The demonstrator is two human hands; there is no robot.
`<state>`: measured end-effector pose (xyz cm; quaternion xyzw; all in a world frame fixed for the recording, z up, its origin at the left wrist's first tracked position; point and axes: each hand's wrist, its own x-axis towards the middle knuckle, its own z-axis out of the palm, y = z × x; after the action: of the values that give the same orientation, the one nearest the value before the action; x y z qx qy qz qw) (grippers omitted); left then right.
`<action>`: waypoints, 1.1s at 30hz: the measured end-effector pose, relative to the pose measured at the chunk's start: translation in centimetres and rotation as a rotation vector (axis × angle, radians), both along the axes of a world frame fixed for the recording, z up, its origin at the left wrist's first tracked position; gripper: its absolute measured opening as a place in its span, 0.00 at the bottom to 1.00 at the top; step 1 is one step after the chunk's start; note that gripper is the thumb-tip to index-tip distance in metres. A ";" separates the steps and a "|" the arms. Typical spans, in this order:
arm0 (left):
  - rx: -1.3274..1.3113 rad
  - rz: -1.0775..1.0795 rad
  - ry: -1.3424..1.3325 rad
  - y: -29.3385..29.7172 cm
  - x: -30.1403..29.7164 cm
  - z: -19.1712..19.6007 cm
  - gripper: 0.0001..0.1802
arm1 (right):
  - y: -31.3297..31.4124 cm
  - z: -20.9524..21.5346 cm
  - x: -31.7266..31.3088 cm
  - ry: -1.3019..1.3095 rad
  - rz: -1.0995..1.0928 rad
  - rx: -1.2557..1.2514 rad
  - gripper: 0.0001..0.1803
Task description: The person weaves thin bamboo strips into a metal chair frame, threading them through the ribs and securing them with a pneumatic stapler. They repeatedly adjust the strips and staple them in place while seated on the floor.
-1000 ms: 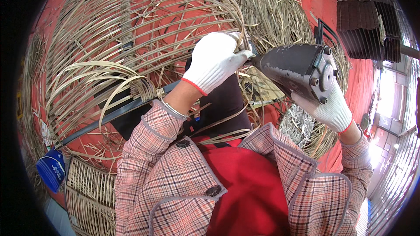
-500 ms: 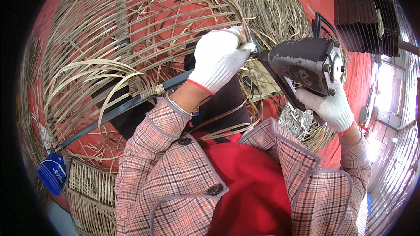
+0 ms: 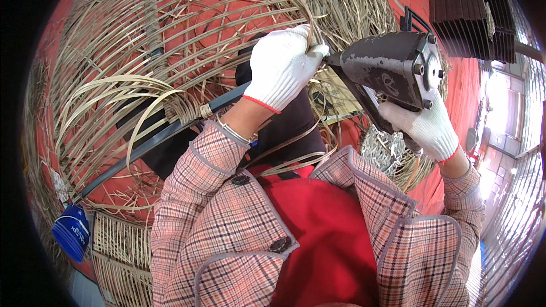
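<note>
- Fingers of left hand (image 3: 282,69) pinch cane strips (image 3: 309,14) at right edge of cane lattice (image 3: 152,23).
- Right hand (image 3: 426,129) grips dark power tool (image 3: 381,62), right of strips; tip contact unclear.
- Blue container (image 3: 70,234): near left.

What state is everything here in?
Left hand: gloved, closed on thin strips
Right hand: gloved, gripping the nail gun
The nail gun: held up, paint scuffed, tip beside the left hand's fingers
Slatted frame: gaps between slats
Coat: unfastened
Straw: heaped, loose
</note>
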<state>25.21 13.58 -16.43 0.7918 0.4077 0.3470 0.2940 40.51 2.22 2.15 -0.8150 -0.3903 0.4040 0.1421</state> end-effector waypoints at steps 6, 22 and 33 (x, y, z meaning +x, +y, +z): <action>0.065 0.013 -0.042 -0.1 0.3 -0.2 0.14 | 0.1 0.3 -0.9 0.002 -0.099 -0.021 0.20; -0.011 -0.012 -0.091 -0.2 1.0 -0.8 0.13 | 1.5 0.4 -1.6 -0.132 -0.029 -0.120 0.15; -0.086 -0.103 -0.097 0.8 0.4 -0.5 0.14 | 1.8 0.4 -1.3 -0.116 0.004 -0.224 0.18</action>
<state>25.61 14.37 -16.92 0.7804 0.3664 0.3517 0.3646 39.17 4.03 2.53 -0.8470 -0.3521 0.3974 0.0264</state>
